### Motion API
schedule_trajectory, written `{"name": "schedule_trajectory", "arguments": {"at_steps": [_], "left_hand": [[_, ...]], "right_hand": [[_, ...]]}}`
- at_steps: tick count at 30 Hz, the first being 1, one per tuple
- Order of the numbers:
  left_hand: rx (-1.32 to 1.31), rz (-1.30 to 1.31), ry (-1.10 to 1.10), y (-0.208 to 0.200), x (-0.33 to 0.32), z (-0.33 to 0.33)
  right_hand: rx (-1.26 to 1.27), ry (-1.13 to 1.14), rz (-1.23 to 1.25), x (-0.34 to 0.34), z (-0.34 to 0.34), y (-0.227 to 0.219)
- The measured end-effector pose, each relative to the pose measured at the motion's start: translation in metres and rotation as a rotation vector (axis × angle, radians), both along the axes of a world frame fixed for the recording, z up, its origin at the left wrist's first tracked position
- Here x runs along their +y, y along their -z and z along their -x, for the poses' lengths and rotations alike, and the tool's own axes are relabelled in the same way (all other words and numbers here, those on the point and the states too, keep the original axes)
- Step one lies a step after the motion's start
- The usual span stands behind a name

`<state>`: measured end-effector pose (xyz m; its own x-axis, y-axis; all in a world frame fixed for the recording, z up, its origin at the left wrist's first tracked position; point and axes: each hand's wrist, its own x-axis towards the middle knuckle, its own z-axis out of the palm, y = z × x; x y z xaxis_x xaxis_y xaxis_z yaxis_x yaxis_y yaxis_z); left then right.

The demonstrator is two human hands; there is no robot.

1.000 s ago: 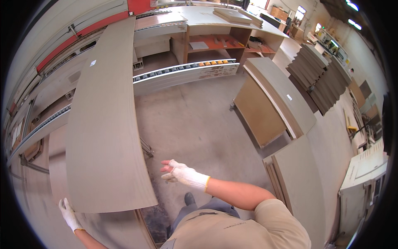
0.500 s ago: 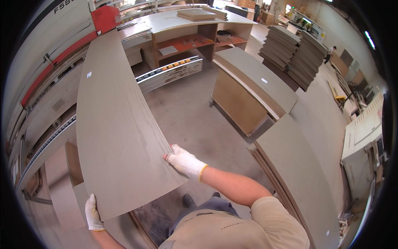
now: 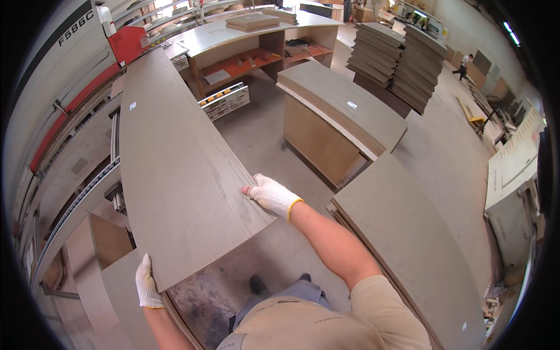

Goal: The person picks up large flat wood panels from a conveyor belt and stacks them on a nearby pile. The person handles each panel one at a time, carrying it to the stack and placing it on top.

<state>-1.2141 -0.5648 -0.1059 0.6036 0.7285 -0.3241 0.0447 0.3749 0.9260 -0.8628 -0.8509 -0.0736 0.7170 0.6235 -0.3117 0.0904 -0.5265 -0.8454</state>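
Note:
A long grey-brown board [image 3: 181,175] stretches away from me, its far end beside the machine's red part and a small white label near that end. My left hand [image 3: 148,284], in a white knit glove, holds the board's near left corner; its thumb lies along the edge and the other fingers are hidden. My right hand [image 3: 271,195], in a matching glove with bare fingertips, grips the right edge close to the near end.
A long machine [image 3: 81,70] with a red strip lines the left side. A roller rail [image 3: 224,100] and a workbench [image 3: 233,35] stand beyond the board. Stacked boards [image 3: 344,96] and another board pile [image 3: 402,233] are to my right. Taller stacks [image 3: 376,55] and a walking person [image 3: 464,67] are farther off.
The board's near end and both hands have shifted right and farther from me in the view. The board now covers more of the roller rail. Both hands keep their hold.

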Motion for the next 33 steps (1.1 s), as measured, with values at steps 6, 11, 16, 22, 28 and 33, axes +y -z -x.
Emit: {"name": "schedule_trajectory", "arguments": {"at_steps": [6, 11, 16, 22, 28, 33], "left_hand": [[0.011, -0.06, 0.054, 0.008, -0.028, -0.044], [-0.03, 0.026, 0.031, 0.009, -0.072, -0.086], [-0.187, 0.245, 0.016, 0.018, -0.079, -0.124], [-0.228, 0.42, 0.067, 0.011, -0.107, -0.179], [-0.164, 0.39, 0.058, 0.003, -0.164, -0.193], [-0.24, 0.557, 0.218, -0.018, -0.294, -0.186]], "right_hand": [[-0.064, 0.003, 0.036, -0.038, -0.05, 0.005], [-0.119, 0.051, 0.127, -0.07, -0.087, -0.012], [-0.126, 0.034, 0.344, -0.085, -0.109, -0.039], [-0.24, 0.165, 0.45, -0.108, -0.124, -0.046], [-0.396, 0.13, 0.466, -0.145, -0.146, -0.038], [-0.467, 0.302, 0.434, -0.268, -0.163, -0.017]]}}
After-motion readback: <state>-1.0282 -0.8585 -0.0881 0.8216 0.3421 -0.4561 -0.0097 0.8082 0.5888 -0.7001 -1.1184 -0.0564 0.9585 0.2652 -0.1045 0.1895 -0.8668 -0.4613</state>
